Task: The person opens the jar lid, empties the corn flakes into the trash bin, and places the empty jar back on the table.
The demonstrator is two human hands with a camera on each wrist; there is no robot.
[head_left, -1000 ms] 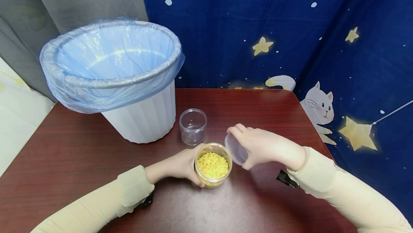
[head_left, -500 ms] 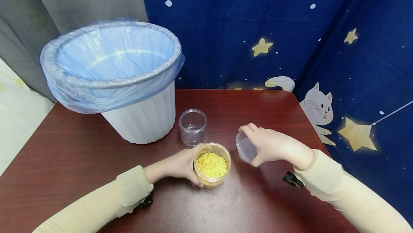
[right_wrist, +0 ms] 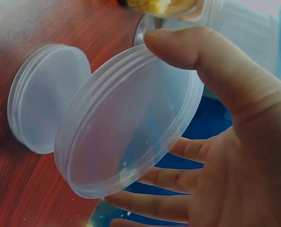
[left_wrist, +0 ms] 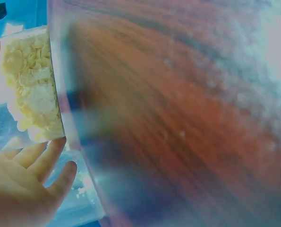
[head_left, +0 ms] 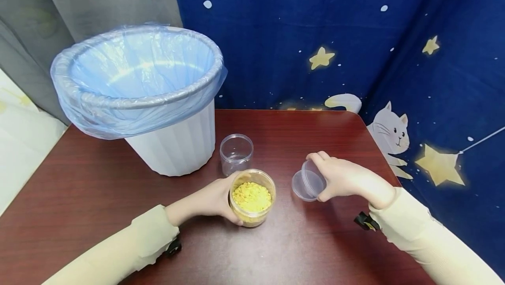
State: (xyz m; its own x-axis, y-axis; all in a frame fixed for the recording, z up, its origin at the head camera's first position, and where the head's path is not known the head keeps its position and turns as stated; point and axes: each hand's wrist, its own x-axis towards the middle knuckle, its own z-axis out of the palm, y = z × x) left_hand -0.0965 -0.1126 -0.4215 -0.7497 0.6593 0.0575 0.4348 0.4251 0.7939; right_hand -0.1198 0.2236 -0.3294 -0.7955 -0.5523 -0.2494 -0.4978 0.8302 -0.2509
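Note:
My left hand (head_left: pixel 221 198) grips a clear round jar (head_left: pixel 253 221) partly filled with yellow flakes (head_left: pixel 251 196); its mouth faces up. Through the jar's wall the flakes (left_wrist: pixel 31 80) show in the left wrist view, the fingers curled against it. On the right, my right hand (head_left: pixel 347 179) pinches a translucent round lid (right_wrist: pixel 126 123) by its edge, thumb on one side and fingers on the other. This lid is tilted above the table. A second similar lid (right_wrist: pixel 50 99) lies flat beneath and beside it. Just behind the flake jar stands another clear jar (head_left: pixel 236 147), lidless, its lower part partly covered.
A large white bin (head_left: pixel 177 144) with a blue plastic liner (head_left: pixel 134 118) stands at the back left of the reddish-brown table (head_left: pixel 288 241). Behind the table hang a grey curtain (head_left: pixel 110 0) and a blue star-patterned one (head_left: pixel 276 35).
My right hand has carried its lid rightward, away from the flake jar, and the lid on the table has come into sight. The left hand has shifted the flake jar slightly left.

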